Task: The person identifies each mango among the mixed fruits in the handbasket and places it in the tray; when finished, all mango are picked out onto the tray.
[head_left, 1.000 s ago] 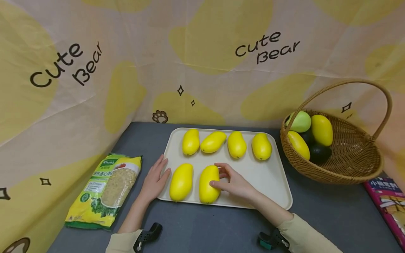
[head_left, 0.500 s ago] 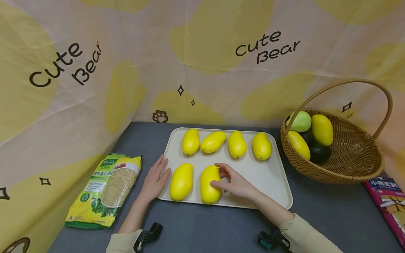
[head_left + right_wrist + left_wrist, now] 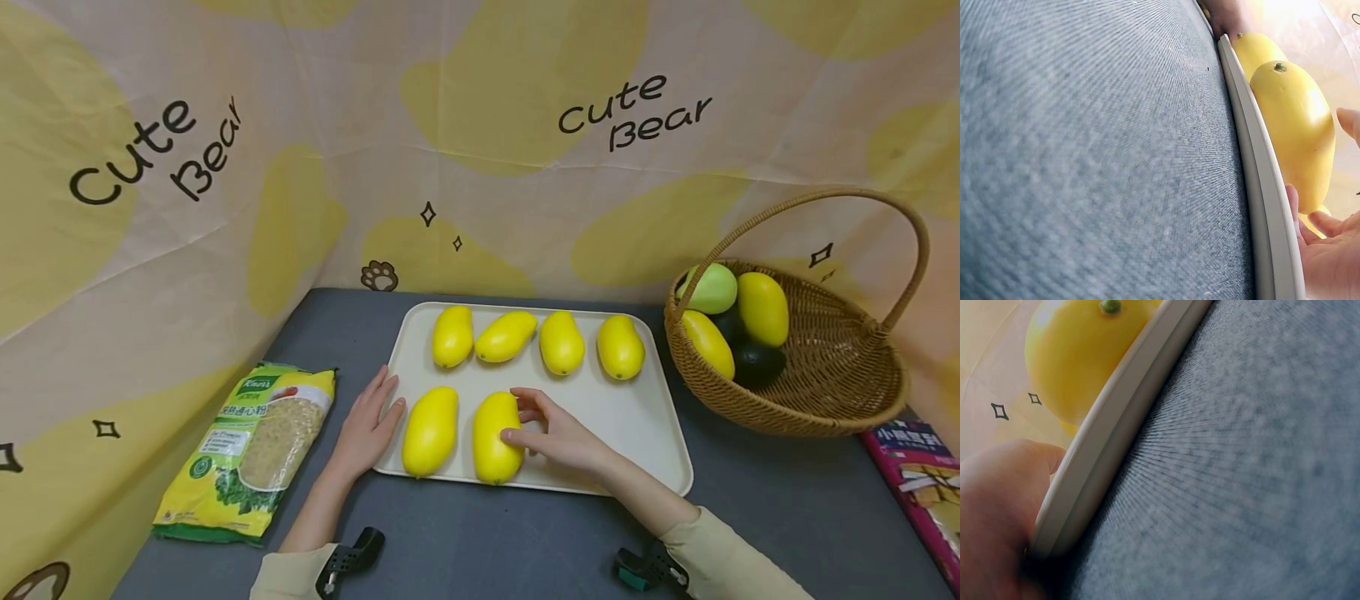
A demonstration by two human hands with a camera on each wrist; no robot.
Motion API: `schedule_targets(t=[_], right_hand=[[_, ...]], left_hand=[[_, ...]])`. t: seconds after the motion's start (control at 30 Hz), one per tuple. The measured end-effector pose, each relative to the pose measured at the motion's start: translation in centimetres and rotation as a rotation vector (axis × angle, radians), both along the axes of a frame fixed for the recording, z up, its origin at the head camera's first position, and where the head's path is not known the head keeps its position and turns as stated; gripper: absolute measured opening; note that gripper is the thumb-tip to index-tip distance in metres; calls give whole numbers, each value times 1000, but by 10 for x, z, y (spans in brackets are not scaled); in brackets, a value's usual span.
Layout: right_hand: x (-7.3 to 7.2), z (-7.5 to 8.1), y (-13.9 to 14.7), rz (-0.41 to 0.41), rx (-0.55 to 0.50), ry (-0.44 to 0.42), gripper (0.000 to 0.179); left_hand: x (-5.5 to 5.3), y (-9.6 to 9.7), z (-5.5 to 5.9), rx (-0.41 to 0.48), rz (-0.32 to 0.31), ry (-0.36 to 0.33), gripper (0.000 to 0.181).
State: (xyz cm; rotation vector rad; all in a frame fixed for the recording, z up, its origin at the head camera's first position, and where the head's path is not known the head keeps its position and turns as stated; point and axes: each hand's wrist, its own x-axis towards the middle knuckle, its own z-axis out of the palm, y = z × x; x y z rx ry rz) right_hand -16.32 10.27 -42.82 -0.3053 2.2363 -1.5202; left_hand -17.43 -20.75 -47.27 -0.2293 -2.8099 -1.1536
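Observation:
Several yellow mangoes lie on a cream tray [image 3: 615, 425], in a back row and a front pair. My right hand [image 3: 558, 433] is at the right side of the right front mango [image 3: 495, 446]. Its fingers are loosely bent beside the fruit, and the thumb overlaps it in the head view. In the right wrist view the thumb [image 3: 1349, 124] stands apart from the mango [image 3: 1297, 131], while other fingertips lie by its lower end. My left hand [image 3: 365, 429] rests at the tray's left edge with straight fingers, near the left front mango [image 3: 431, 433].
A wicker basket [image 3: 832, 383] at the right holds mangoes, a light green fruit [image 3: 715, 290] and dark fruits [image 3: 757, 364]. A yellow Knorr bag [image 3: 247, 450] lies left of the tray. A purple packet [image 3: 918, 492] is at the right edge. Printed cloth hangs behind.
The right front mango shifts slightly right, then slightly back left, beside my right hand. Both hands and the tray stay almost still.

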Motion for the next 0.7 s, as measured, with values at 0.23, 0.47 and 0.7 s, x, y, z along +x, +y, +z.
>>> schedule_targets(t=[0.23, 0.47, 0.7], right_hand=[[-1, -4, 4, -23, -39, 21, 69], [2, -3, 12, -67, -138, 46, 53], [5, 5, 26, -125, -172, 70, 30]], left_hand=[[0, 1, 1, 7, -3, -7, 53], [0, 1, 1, -1, -1, 2, 53], [1, 0, 1, -9, -15, 12, 53]])
